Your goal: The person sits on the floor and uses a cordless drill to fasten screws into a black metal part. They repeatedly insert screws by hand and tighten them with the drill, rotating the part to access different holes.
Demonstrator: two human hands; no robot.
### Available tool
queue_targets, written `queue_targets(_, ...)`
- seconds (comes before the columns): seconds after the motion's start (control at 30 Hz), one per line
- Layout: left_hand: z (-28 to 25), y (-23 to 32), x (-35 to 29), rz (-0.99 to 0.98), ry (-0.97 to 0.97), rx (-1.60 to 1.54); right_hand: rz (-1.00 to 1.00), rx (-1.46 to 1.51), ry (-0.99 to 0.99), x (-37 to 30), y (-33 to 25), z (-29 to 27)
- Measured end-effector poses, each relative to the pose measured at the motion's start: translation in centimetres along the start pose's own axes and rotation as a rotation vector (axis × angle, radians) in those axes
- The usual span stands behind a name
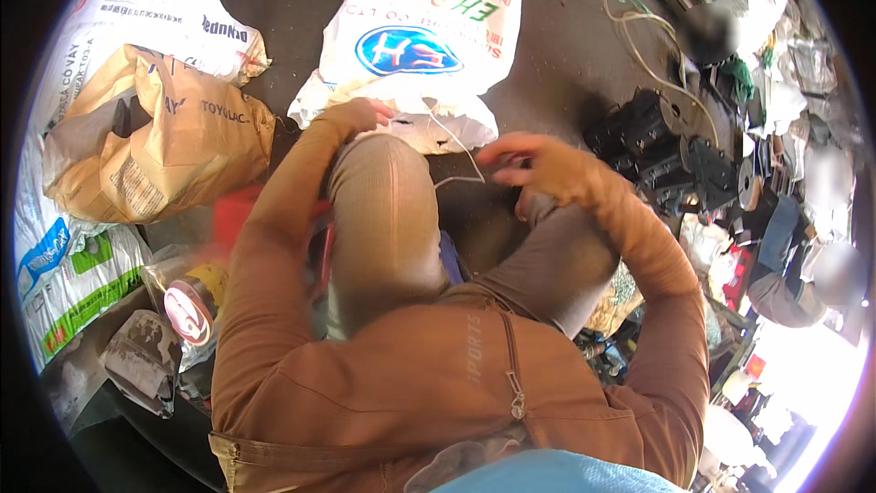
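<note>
A white woven sack [438, 27] with red, green and blue print lies on the floor in front of me, its near end by my left knee. My left hand [359, 116] is closed on the sack's near left edge, its fingertips partly lost against the white. From the sack's near end a thin white string [467, 153] hangs loose and bends back toward my legs. My right hand [543, 166] hovers above my right knee, just right of the string. Its fingers are half curled and apart, slightly blurred, with nothing visible between them.
To the left stand a brown paper sack [173, 141], a white sack [155, 14] and a green-and-white bag [87, 283]. Black spool-like parts [652, 141] and a pale cable [630, 27] lie on the right. Beyond them are heaped scrap and people sitting.
</note>
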State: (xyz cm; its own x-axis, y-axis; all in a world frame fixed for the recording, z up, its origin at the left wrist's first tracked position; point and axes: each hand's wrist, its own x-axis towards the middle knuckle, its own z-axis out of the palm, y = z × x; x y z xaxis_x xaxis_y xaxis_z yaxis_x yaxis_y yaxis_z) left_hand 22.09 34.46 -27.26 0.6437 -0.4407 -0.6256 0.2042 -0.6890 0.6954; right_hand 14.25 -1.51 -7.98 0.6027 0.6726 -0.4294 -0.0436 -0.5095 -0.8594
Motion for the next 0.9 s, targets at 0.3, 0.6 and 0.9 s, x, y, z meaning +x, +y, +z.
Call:
queue_targets(0.3, -5.5, 11.5, -13.7, 0.403, 0.168, -0.175, -0.054, -0.883, -0.255, 12.7, -1.1, 1.3)
queue_targets(0.6, 3.1, 17.4, -20.8, 0.761, 0.591, 0.512, 0.389, -0.793, 0.459, -11.8, -0.2, 2.5)
queue_targets(0.9, 4.9, 16.1, -21.8, 0.811, 0.472, 0.619, -0.395, -0.907, 0.240, -17.0, 4.0, 3.1)
